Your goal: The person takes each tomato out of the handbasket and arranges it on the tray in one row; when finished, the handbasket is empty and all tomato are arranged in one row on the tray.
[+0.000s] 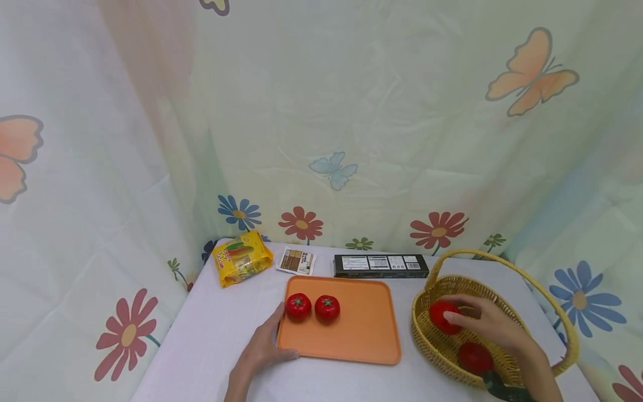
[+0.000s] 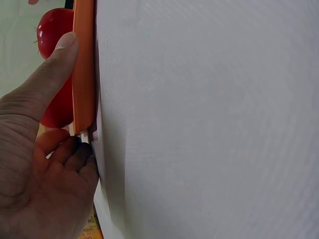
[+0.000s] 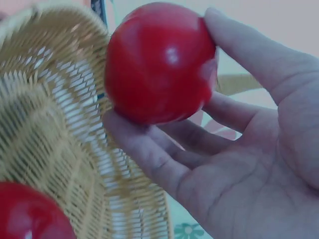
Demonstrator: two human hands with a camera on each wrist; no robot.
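Head view: your right hand [image 1: 477,322] pinches a red tomato [image 1: 445,317] over the wicker basket [image 1: 427,340], three o'clock of the orange tray [image 1: 364,321]; your left, spread wide, touches the tray's eight-o'clock corner. Apparently a tomato-handling step — moving calls for handle [image 1: 529,282] clearance.

Pale curtain [image 1: 281,84] w/ flower [image 1: 128,335] & butterfly [image 1: 532,72] prints behind wht-covered tbl [image 1: 196,340].

Head cam's up high over here, facing forward and down, far enough back to get the orange tray [image 1: 364,329], wicker basket [image 1: 423,343] and curtain [image 1: 281,111] together. Left wrist cam's super close, rolled sideways past the left hand [image 2: 45,169]. Right one peers close over the right palm [image 3: 244,184]. Head shares the tray with left, basket with right.
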